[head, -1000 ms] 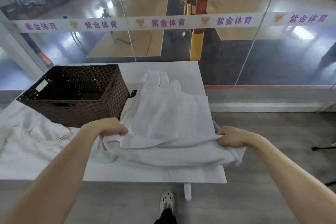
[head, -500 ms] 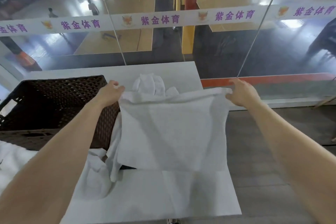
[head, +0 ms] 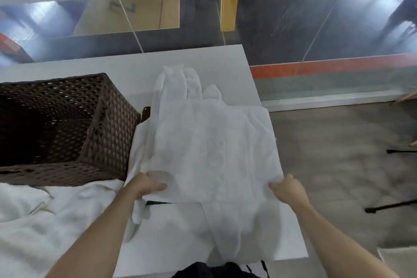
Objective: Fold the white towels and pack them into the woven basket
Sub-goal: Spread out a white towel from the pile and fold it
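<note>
Left hand (head: pixel 147 187) pinches the near left corner of a soft white terry towel (head: pixel 212 142), thumb on top. Right hand (head: pixel 287 189) grips the near right corner with curled fingers. Rumpled and roughly rectangular, the towel lies on the smooth white table (head: pixel 171 232), against the dark brown woven basket (head: pixel 108 133). More white towels (head: pixel 45 221) lie crumpled at the near left.
</note>
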`<state>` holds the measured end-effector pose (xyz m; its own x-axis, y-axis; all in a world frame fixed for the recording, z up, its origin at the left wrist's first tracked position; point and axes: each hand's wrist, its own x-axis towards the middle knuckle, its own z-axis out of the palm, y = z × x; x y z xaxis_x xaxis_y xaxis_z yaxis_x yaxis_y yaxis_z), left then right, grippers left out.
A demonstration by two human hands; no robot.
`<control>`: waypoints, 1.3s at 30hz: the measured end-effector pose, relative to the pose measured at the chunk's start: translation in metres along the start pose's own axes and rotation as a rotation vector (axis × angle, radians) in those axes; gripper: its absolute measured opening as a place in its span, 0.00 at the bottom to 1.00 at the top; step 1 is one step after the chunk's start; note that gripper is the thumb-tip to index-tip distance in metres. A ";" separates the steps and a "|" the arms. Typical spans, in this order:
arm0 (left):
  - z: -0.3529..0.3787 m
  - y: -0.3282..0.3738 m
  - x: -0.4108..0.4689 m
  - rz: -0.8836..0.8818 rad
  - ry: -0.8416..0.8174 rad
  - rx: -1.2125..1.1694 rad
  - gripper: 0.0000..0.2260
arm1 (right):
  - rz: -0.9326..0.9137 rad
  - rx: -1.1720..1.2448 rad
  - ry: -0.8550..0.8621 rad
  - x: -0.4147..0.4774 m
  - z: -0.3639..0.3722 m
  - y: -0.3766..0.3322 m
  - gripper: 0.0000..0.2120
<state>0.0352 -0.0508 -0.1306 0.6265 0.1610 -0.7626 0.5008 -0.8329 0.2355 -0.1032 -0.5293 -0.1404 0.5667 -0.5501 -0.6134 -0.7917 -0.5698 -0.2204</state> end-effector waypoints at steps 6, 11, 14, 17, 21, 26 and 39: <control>0.003 -0.031 0.016 -0.025 0.075 -0.153 0.30 | 0.014 0.009 -0.062 0.003 0.006 0.016 0.16; 0.002 -0.037 -0.013 0.010 0.002 -0.415 0.18 | -0.027 0.123 -0.072 -0.001 -0.001 0.027 0.12; 0.005 -0.055 -0.019 0.093 0.022 -0.325 0.22 | -0.086 0.174 -0.066 -0.003 0.000 0.045 0.10; -0.001 -0.062 -0.027 0.165 0.239 -0.187 0.24 | -0.147 0.202 0.001 -0.004 -0.001 0.060 0.15; -0.022 -0.052 -0.052 0.321 0.396 -0.422 0.27 | -0.228 0.401 0.143 -0.023 -0.028 0.050 0.15; -0.073 0.003 -0.100 0.564 0.510 -0.490 0.09 | -0.350 0.627 0.270 -0.044 -0.100 0.007 0.12; -0.252 0.140 -0.186 0.950 0.571 -0.630 0.21 | -0.607 1.003 0.472 -0.072 -0.312 -0.109 0.16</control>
<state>0.1395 -0.0641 0.1964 0.9811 -0.0237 0.1919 -0.1866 -0.3764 0.9075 0.0132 -0.6183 0.1642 0.7612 -0.6445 0.0723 -0.0834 -0.2079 -0.9746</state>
